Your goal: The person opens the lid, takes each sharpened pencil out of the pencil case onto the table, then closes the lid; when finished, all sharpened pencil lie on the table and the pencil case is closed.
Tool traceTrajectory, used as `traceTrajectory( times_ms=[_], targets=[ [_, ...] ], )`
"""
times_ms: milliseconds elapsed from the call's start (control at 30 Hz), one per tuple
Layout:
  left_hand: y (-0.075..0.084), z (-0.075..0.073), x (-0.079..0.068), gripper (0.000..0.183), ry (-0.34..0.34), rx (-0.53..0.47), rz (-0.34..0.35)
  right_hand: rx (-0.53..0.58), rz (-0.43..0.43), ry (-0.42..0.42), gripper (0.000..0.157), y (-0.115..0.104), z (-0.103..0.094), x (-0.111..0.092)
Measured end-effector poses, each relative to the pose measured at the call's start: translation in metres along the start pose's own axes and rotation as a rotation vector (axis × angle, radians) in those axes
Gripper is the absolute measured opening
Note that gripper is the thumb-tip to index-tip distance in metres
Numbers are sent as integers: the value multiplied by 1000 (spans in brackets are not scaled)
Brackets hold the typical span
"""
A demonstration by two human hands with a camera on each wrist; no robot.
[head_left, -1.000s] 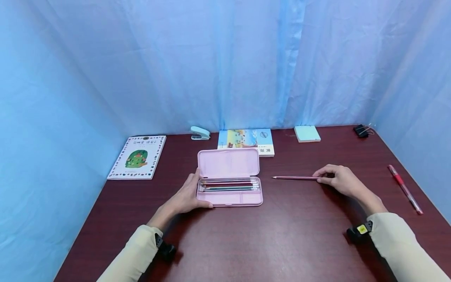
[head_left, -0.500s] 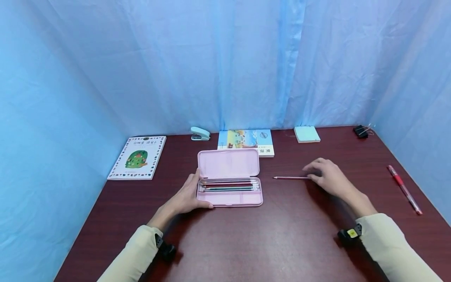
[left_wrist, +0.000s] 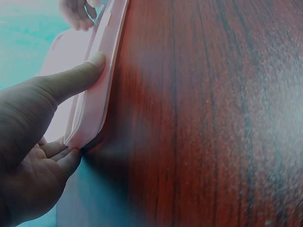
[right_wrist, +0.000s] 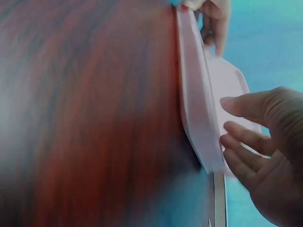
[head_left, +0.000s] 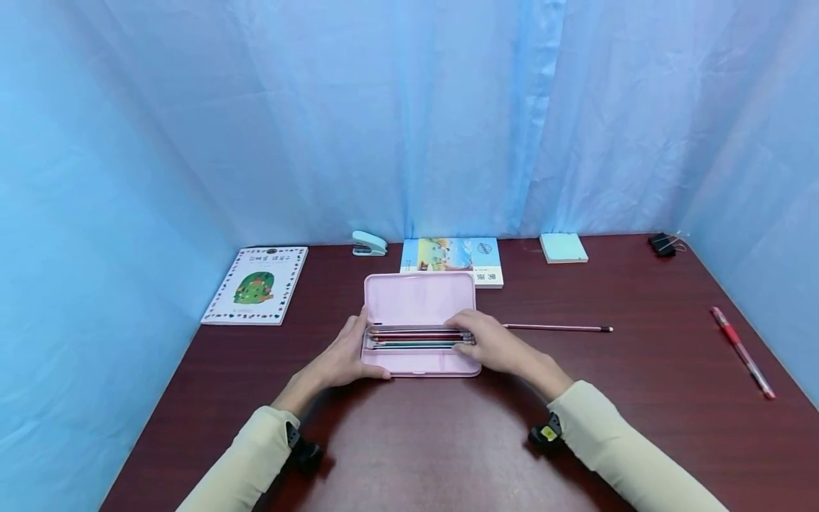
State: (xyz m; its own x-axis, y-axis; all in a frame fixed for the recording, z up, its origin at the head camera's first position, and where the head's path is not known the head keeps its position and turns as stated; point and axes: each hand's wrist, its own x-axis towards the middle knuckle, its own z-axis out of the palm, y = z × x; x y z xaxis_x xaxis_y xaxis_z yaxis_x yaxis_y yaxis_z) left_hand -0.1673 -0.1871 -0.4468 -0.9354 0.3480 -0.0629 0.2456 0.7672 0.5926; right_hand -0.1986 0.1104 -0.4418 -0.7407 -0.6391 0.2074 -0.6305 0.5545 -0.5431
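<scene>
A pink pencil case point(head_left: 416, 363) lies on the table with its lid point(head_left: 419, 299) raised at the back. Several pencils point(head_left: 416, 338) rest side by side in its rear compartment. At the case's left end my left hand point(head_left: 342, 357) grips it, the thumb point(left_wrist: 80, 80) on the front wall and the fingers round the side. My right hand point(head_left: 499, 346) is over the right end of the case, thumb and fingers apart above the pencil ends; the right wrist view shows nothing held. One pinkish pencil point(head_left: 563, 328) lies on the table to the right, partly behind that hand.
Behind the lid lies a book point(head_left: 483, 263), with a mint stapler point(head_left: 369, 243) beside it. A white-covered book point(head_left: 256, 286) is at the far left. Sticky notes point(head_left: 564, 247), a black binder clip point(head_left: 663, 244) and a red pen point(head_left: 742, 352) lie to the right.
My right hand has left the loose pencil on the table and moved left to the right end of the case. My left hand keeps its grip on the case.
</scene>
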Motion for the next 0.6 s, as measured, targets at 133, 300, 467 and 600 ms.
traceTrajectory(
  times_ms=[133, 300, 467, 600],
  targets=[
    [1, 0, 0, 129, 2, 4, -7, 1, -17, -17, 27, -5, 9, 3],
    [3, -1, 0, 129, 10, 7, -9, 26, -3, -40, 25, -7, 10, 3],
    [2, -1, 0, 129, 8, 6, -10, 11, 5, -63, 27, -8, 10, 3],
    [1, 1, 0, 129, 5, 0, 2, -1, 7, -61, 25, -8, 11, 4]
  ],
)
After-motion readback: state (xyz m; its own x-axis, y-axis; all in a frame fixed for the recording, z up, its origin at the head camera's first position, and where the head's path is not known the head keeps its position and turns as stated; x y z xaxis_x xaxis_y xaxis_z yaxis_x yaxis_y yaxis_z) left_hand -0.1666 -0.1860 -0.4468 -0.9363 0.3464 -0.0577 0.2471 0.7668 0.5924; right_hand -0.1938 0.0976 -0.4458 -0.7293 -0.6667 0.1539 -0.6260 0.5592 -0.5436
